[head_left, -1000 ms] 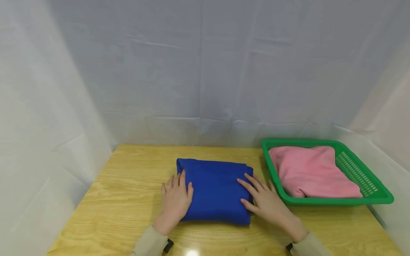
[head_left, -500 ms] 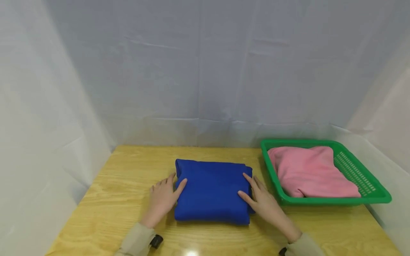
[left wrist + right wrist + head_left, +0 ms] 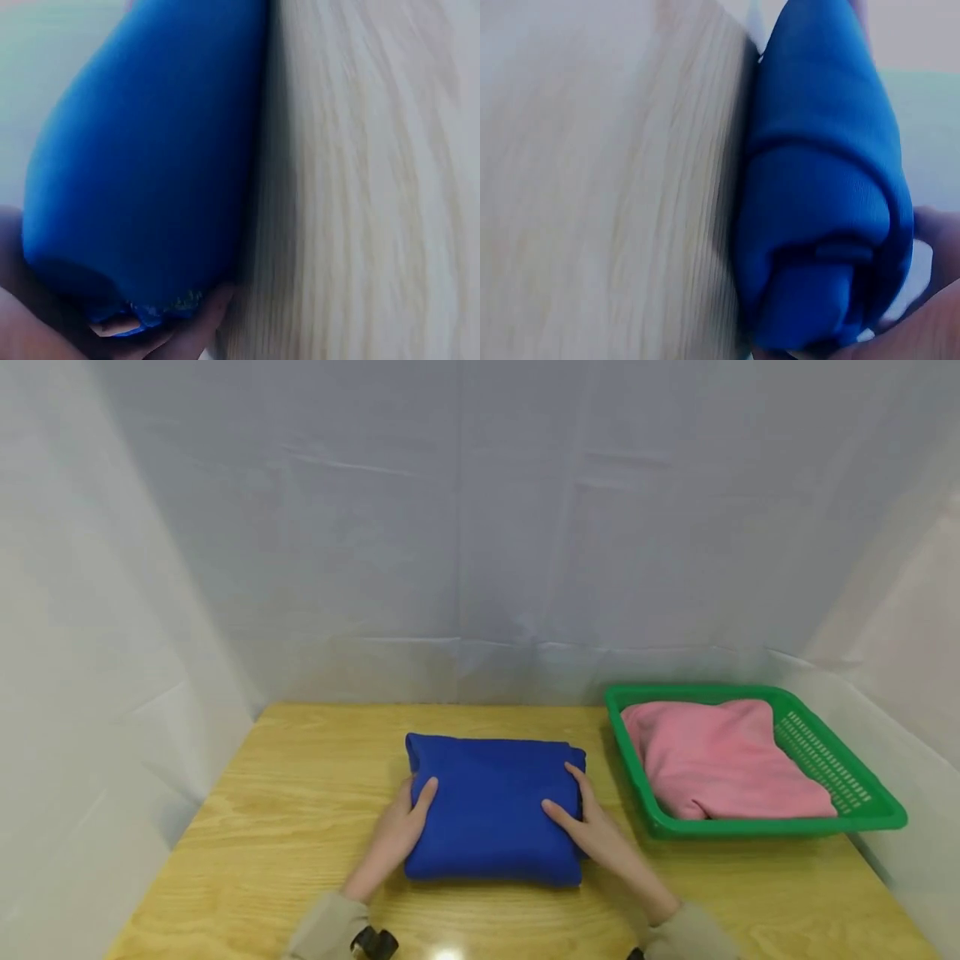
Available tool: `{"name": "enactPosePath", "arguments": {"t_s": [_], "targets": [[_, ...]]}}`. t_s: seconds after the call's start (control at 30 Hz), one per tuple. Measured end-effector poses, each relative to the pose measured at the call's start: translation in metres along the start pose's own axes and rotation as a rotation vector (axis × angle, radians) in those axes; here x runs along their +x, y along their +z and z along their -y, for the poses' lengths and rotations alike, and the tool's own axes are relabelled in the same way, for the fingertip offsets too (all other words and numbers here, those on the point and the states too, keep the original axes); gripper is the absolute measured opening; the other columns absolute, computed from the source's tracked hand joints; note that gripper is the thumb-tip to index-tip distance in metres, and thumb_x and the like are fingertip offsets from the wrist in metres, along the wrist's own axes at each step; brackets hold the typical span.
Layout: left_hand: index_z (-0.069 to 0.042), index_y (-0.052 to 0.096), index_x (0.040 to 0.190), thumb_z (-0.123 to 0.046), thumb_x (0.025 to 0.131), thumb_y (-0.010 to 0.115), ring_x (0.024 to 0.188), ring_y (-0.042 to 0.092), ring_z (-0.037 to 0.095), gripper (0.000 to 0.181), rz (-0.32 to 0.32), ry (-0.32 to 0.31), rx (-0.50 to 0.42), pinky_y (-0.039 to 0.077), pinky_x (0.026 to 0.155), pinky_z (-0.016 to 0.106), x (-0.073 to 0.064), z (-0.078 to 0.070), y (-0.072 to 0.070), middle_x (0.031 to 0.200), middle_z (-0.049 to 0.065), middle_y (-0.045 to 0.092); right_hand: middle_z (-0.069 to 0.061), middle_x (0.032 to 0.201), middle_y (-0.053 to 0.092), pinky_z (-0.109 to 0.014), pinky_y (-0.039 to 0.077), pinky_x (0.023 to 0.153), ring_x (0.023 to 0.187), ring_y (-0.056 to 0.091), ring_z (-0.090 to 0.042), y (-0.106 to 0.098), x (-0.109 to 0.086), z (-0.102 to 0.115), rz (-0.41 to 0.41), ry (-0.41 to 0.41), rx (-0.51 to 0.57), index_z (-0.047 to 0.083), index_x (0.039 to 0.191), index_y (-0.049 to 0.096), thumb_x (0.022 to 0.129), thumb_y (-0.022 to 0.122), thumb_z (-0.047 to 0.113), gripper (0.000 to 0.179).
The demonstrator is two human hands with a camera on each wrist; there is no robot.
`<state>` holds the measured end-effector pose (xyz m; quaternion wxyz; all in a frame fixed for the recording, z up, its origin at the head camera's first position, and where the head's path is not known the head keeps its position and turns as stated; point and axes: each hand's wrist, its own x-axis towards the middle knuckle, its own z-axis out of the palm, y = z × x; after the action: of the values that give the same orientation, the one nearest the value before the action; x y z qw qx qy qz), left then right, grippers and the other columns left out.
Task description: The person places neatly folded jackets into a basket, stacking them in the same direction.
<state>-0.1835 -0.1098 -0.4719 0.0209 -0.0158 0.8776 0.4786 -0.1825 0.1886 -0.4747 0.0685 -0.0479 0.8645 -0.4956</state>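
Observation:
A thick folded blue cloth (image 3: 491, 810) lies on the wooden table, layered and rolled at its near edge. My left hand (image 3: 399, 827) grips its left side, thumb on top; the left wrist view shows the fingers (image 3: 199, 326) curled low at the cloth's end, close to the table. On the opposite side, my right hand (image 3: 596, 835) holds the cloth with thumb and index finger over the top, the other fingers hidden beside or beneath it. Stacked folds of the cloth (image 3: 817, 195) show in the right wrist view.
A green plastic basket (image 3: 757, 829) with slotted walls stands at the right of the table (image 3: 300, 793), holding a folded pink cloth (image 3: 723, 760). White sheeting (image 3: 420, 527) hangs behind and along both sides.
My left hand has slid off the cloth's top to its left side and closed around it. My right hand has drawn its fingers around the right edge. The cloth has barely moved.

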Motion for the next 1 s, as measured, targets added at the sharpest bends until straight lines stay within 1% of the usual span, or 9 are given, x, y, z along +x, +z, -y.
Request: {"name": "enactPosePath", "arguments": {"t_s": [0.13,0.2,0.3,0.4,0.5,0.57,0.7,0.83,1.0], "targets": [[0.005,0.028,0.157,-0.054,0.107,0.037,0.143,0.035,0.049,0.077,-0.007,-0.003,-0.061,0.029,0.115,0.061,-0.002,-0.006,0.003,0.156,0.031,0.036,-0.031,0.161,0.024,-0.063,0.031,0.113,0.145,0.032,-0.049,0.003,0.0,0.004,-0.046,0.025,0.149,0.018,0.161,0.018,0.099,0.065,0.036,0.081],[0.005,0.028,0.156,-0.051,0.108,0.039,0.142,0.035,0.049,0.075,-0.019,-0.002,-0.086,0.03,0.115,0.061,-0.004,-0.008,0.005,0.155,0.031,0.037,-0.031,0.161,0.024,-0.064,0.033,0.112,0.145,0.032,-0.049,0.003,-0.001,0.006,-0.068,0.045,0.188,0.019,0.161,0.02,0.098,0.067,0.036,0.081],[0.004,0.034,0.154,-0.044,0.108,0.044,0.139,0.041,0.049,0.068,-0.063,0.005,-0.116,0.033,0.113,0.061,-0.007,-0.011,0.006,0.151,0.031,0.043,-0.03,0.16,0.026,-0.063,0.037,0.109,0.144,0.033,-0.05,0.003,-0.004,0.009,-0.083,0.063,0.235,0.02,0.161,0.021,0.096,0.07,0.034,0.083],[0.002,0.039,0.152,-0.039,0.107,0.049,0.134,0.047,0.048,0.061,-0.094,0.006,-0.162,0.037,0.11,0.06,-0.008,-0.017,0.005,0.146,0.03,0.049,-0.029,0.159,0.028,-0.061,0.043,0.105,0.142,0.037,-0.049,-0.002,-0.008,0.016,-0.077,0.065,0.296,0.022,0.161,0.022,0.095,0.072,0.032,0.083],[-0.001,0.04,0.152,-0.04,0.106,0.049,0.131,0.05,0.047,0.06,-0.094,0.001,-0.196,0.039,0.108,0.06,-0.009,-0.026,0.002,0.144,0.029,0.052,-0.025,0.158,0.029,-0.058,0.046,0.102,0.141,0.038,-0.046,-0.012,-0.012,0.027,-0.074,0.06,0.344,0.027,0.16,0.023,0.095,0.072,0.031,0.081],[-0.003,0.04,0.152,-0.042,0.106,0.049,0.13,0.052,0.046,0.06,-0.087,0.004,-0.212,0.041,0.107,0.06,-0.008,-0.035,-0.002,0.143,0.028,0.052,-0.023,0.158,0.03,-0.057,0.048,0.101,0.14,0.04,-0.045,-0.02,-0.014,0.035,-0.067,0.048,0.356,0.029,0.16,0.023,0.096,0.071,0.031,0.08],[-0.006,0.04,0.152,-0.043,0.106,0.049,0.131,0.052,0.045,0.06,-0.07,0.03,-0.241,0.04,0.107,0.06,-0.006,-0.052,-0.008,0.145,0.027,0.052,-0.022,0.158,0.03,-0.058,0.048,0.101,0.14,0.04,-0.044,-0.039,-0.014,0.048,-0.055,0.0,0.335,0.029,0.161,0.019,0.098,0.069,0.031,0.08],[-0.005,0.037,0.154,-0.042,0.106,0.049,0.134,0.049,0.046,0.062,-0.063,0.067,-0.236,0.038,0.109,0.061,-0.001,-0.068,-0.013,0.148,0.027,0.049,-0.021,0.157,0.029,-0.059,0.045,0.104,0.14,0.039,-0.042,-0.056,-0.012,0.061,-0.03,-0.025,0.338,0.03,0.163,0.015,0.099,0.068,0.031,0.082],[-0.007,0.035,0.156,-0.042,0.106,0.05,0.135,0.048,0.044,0.063,-0.043,0.106,-0.274,0.038,0.11,0.059,0.005,-0.088,-0.015,0.15,0.025,0.047,-0.022,0.158,0.025,-0.058,0.045,0.104,0.14,0.037,-0.043,-0.079,-0.012,0.075,-0.015,-0.048,0.325,0.031,0.164,0.011,0.101,0.065,0.03,0.084]]}}
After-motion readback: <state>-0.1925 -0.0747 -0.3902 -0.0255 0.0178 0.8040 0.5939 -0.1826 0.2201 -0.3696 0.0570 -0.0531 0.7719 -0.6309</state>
